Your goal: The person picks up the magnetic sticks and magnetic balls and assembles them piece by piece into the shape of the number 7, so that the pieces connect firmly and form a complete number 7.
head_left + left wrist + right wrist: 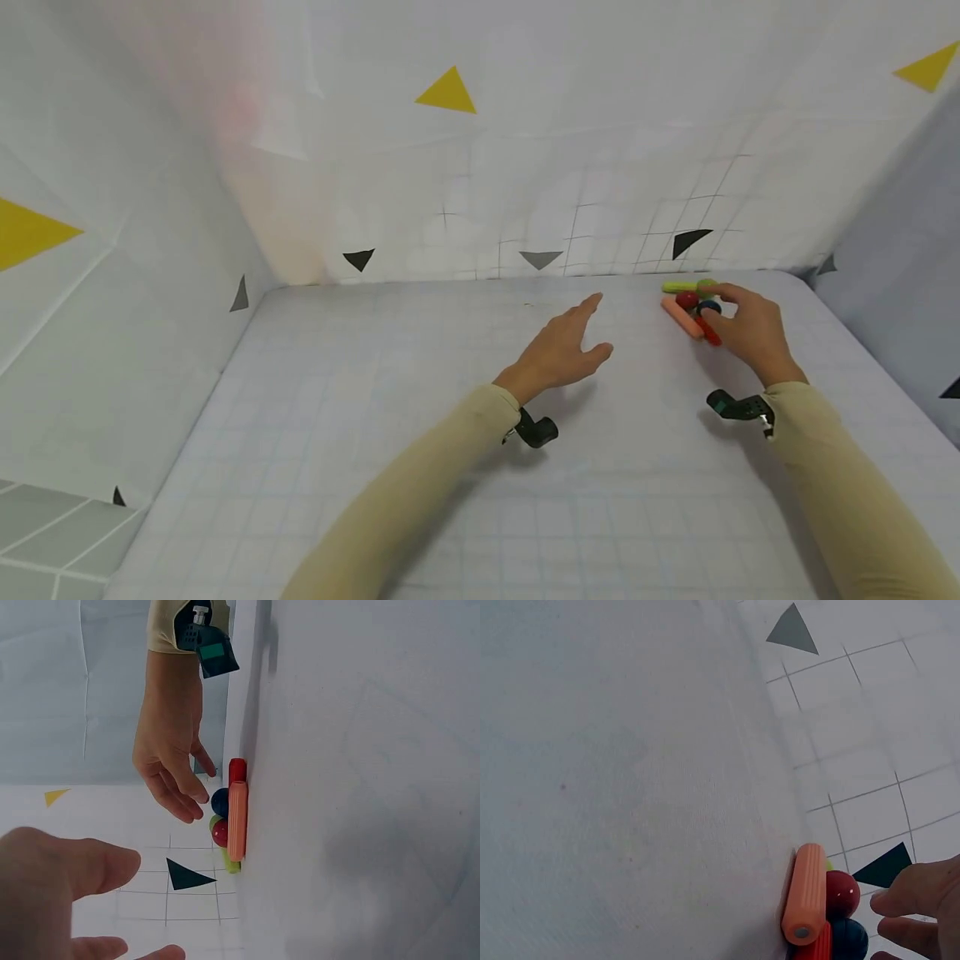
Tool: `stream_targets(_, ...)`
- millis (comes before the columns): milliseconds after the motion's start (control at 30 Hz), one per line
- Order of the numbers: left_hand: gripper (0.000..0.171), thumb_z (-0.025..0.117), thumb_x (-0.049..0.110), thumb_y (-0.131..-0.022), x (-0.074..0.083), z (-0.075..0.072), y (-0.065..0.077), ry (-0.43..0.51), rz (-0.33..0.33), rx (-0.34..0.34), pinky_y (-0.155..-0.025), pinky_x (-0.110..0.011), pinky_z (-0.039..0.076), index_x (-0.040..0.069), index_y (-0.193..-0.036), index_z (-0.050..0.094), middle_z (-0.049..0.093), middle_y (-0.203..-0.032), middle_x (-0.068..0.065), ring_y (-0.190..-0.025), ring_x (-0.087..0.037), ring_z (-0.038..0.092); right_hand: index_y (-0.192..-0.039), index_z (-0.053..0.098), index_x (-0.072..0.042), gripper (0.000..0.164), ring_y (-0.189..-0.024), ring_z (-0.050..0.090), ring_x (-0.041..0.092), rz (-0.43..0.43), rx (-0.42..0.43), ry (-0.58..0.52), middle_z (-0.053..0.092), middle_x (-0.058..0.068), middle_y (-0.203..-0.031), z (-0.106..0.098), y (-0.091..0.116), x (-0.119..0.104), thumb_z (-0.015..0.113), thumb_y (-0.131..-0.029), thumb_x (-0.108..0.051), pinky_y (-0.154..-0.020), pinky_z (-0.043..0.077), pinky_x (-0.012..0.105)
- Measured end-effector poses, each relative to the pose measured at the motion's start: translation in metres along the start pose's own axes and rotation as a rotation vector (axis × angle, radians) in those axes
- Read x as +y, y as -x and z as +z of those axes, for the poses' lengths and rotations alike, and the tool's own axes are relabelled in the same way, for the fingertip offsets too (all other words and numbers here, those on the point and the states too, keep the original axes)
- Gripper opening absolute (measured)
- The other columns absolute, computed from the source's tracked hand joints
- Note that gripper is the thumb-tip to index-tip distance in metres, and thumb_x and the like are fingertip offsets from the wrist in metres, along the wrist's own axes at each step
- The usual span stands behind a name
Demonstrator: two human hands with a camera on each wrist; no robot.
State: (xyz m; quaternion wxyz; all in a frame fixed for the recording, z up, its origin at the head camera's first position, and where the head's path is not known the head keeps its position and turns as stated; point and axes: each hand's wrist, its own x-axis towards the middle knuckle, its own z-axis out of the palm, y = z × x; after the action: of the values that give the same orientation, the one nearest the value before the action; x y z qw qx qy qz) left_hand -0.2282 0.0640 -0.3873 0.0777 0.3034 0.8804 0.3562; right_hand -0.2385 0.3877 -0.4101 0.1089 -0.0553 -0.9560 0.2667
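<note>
At the far right of the table, three balls and three sticks lie in a tight cluster. The balls are red [686,300], green [707,287] and dark blue [220,802]. A ribbed orange stick [806,892] lies at the near side, beside a red stick [708,331]; behind them is a yellow-green stick [678,287]. My right hand [752,327] hovers at the cluster with loosely bent fingers, fingertips close to the blue and green balls, and grips nothing. Well left of the cluster, my left hand [558,348] is held over the table, thumb spread from extended fingers, holding nothing.
A white table [337,417] with a faint grid spreads beneath both arms. Pale sheets with yellow, black and grey triangles form the back wall [525,167] and the sides. Each wrist carries a dark camera mount [536,429].
</note>
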Motion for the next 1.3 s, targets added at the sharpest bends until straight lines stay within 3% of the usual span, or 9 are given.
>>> stream_targets(300,0.075,0.059,0.037,-0.105,0.005,0.012,-0.004,0.0,-0.019,-0.031,-0.118,-0.037,0.032,0.027,-0.168,0.02,0.04,-0.162,0.006,-0.151,-0.016,0.031,-0.14,0.057,0.004,0.042,-0.126,0.043,0.058,0.088,-0.044,0.015,0.051,0.039,-0.137,0.0,-0.008,0.018,0.058,-0.102,-0.014,-0.095,0.044,0.07)
stream_targets(567,0.075,0.06,0.036,-0.105,0.004,0.011,-0.003,0.004,-0.007,-0.026,-0.118,-0.036,0.032,0.025,-0.168,0.02,0.041,-0.162,0.006,-0.151,-0.016,0.031,-0.141,0.055,0.007,0.043,-0.122,0.046,0.058,0.089,-0.091,-0.009,0.053,0.041,-0.133,0.0,-0.014,0.027,0.062,-0.102,-0.011,-0.094,0.047,0.068)
stream_targets(800,0.074,0.059,0.037,-0.104,0.003,0.013,-0.003,0.003,-0.003,-0.03,-0.117,-0.035,0.033,0.025,-0.167,0.022,0.04,-0.162,0.006,-0.149,-0.016,0.034,-0.138,0.057,0.006,0.044,-0.118,0.052,0.053,0.093,-0.067,-0.026,0.056,0.037,-0.129,0.001,-0.012,0.029,0.067,-0.101,-0.015,-0.093,0.048,0.066)
stream_targets(1033,0.074,0.059,0.037,-0.105,0.003,0.015,-0.004,-0.003,-0.004,-0.037,-0.117,-0.036,0.033,0.026,-0.167,0.022,0.038,-0.163,0.007,-0.149,-0.016,0.034,-0.138,0.055,0.006,0.049,-0.119,0.052,0.051,0.103,-0.043,-0.055,0.057,0.034,-0.131,0.0,-0.009,0.021,0.07,-0.101,-0.023,-0.09,0.05,0.063)
stream_targets(1300,0.073,0.06,0.038,-0.104,0.007,0.021,-0.005,-0.021,-0.008,-0.046,-0.116,-0.035,0.034,0.025,-0.167,0.024,0.039,-0.163,0.004,-0.149,-0.016,0.035,-0.14,0.051,0.006,0.061,-0.123,0.052,0.05,0.118,-0.08,-0.136,0.054,0.032,-0.137,-0.002,-0.001,-0.005,0.074,-0.099,-0.032,-0.094,0.051,0.063)
